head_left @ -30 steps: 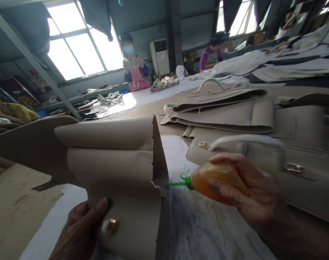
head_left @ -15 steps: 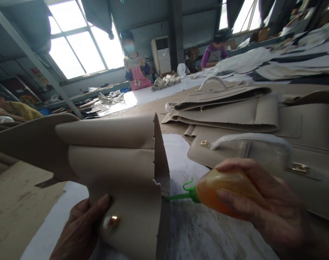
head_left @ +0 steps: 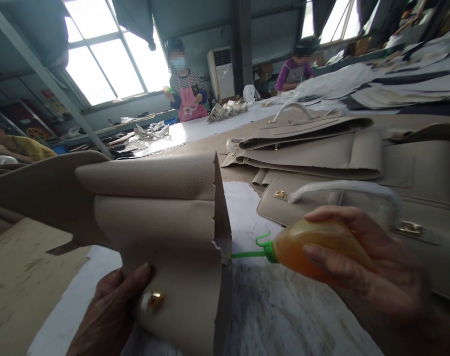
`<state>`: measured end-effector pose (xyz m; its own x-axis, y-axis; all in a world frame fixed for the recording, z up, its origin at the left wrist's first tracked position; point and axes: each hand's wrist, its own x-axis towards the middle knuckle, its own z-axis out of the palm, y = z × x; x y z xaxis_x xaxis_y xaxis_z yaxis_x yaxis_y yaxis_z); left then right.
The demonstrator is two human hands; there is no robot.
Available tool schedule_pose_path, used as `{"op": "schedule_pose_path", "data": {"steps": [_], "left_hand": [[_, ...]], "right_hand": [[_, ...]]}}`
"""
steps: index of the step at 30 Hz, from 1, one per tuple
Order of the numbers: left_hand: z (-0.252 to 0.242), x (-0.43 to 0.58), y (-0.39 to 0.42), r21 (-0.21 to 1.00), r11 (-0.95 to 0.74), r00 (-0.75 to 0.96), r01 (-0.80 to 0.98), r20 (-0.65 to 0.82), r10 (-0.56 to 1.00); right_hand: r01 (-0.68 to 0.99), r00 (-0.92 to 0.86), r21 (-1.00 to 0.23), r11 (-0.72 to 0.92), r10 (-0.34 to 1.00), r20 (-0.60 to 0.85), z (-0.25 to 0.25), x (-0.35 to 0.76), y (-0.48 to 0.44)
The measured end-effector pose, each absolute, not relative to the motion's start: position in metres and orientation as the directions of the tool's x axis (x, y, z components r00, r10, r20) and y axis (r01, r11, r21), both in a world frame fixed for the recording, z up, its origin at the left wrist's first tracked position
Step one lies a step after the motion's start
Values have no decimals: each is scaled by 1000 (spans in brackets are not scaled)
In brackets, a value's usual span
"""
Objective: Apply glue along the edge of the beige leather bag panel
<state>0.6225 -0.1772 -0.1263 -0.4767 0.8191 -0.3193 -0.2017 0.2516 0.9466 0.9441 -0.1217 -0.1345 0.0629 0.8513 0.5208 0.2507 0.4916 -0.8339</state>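
My left hand point(head_left: 110, 311) grips the lower edge of a folded beige leather bag panel point(head_left: 161, 217), thumb beside its gold stud point(head_left: 155, 299). The panel stands upright with its layered, notched edge facing right. My right hand point(head_left: 362, 269) is wrapped round an orange squeeze bottle point(head_left: 314, 249) lying sideways. Its thin green nozzle point(head_left: 247, 254) points left and touches the panel's layered edge near the bottom.
Beige bag parts with gold clasps and a white-wrapped handle point(head_left: 343, 190) are stacked at right on the brown worktable point(head_left: 21, 277). White paper point(head_left: 277, 316) lies under my hands. Three other people work at far tables; a white air-conditioner unit point(head_left: 222, 74) stands behind.
The bottle and my right hand shifted slightly right and up, the nozzle staying at the panel's edge. The person in the pink apron lowered their arms.
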Motion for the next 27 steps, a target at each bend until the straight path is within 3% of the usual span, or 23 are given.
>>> {"op": "schedule_pose_path", "data": {"steps": [12,27], "left_hand": [[-120,634,-174,933,235,-508,-271,-346,788],[-119,641,-173,941,137,-535,-310,-291,793]], "right_hand": [[314,-109,-729,608,786,609,-129,948,-122],[284,-36,-844,456,884,466,-124,940,-122]]}}
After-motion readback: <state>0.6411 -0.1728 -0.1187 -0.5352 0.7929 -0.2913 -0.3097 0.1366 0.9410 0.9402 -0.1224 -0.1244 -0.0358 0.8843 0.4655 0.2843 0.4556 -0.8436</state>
